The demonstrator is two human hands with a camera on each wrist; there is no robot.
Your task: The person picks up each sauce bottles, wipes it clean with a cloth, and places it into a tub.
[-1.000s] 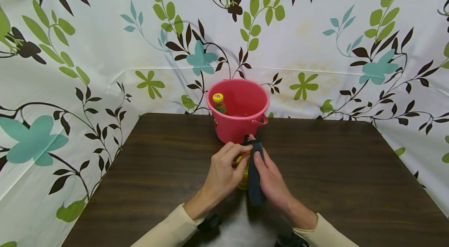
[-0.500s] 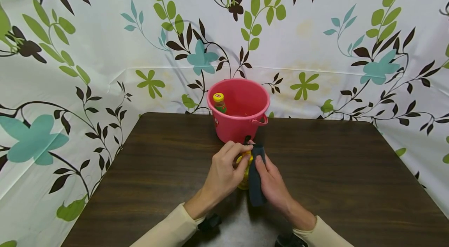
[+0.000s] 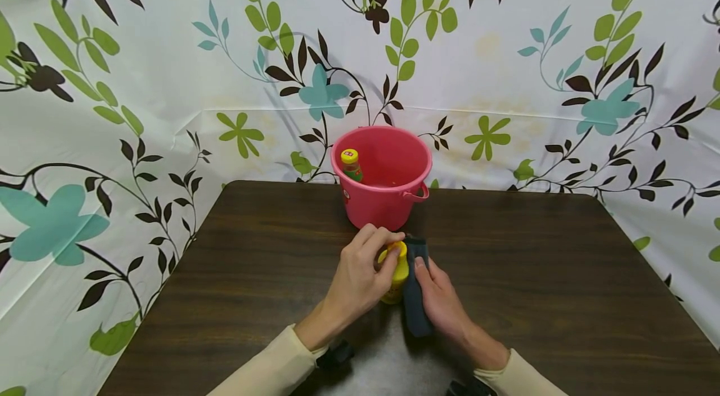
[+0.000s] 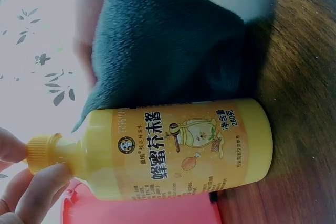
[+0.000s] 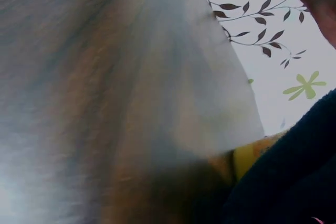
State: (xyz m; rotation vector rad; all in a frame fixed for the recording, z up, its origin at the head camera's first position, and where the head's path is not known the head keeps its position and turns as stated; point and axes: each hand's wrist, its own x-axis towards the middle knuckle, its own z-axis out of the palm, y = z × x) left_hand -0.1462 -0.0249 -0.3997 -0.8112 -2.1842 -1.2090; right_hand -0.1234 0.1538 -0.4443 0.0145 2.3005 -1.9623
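Note:
Upright near the middle of the table is a yellow sauce bottle (image 4: pixel 178 150), its label printed with a honey pot and Chinese characters. My left hand (image 3: pixel 360 268) pinches the bottle's yellow cap (image 4: pixel 42 153) between thumb and fingers. A dark teal cloth (image 3: pixel 416 296), fuzzy and folded, hangs along the bottle's right side. My right hand (image 3: pixel 441 302) holds that cloth, its thumb on the near face and the other fingers mostly hidden behind. In the right wrist view the cloth covers most of the bottle, leaving a yellow strip (image 5: pixel 247 161).
Behind the hands, a pink bucket (image 3: pixel 374 208) stands at the back of the dark wooden table (image 3: pixel 270 246). A small jar with a yellow lid (image 3: pixel 350 163) leans inside it at the left. A leaf-patterned curtain (image 3: pixel 450 71) hangs behind the table.
My right hand and the cloth have slid down and slightly right along the bottle, so more of its yellow side shows. The left hand keeps its pinch on the cap.

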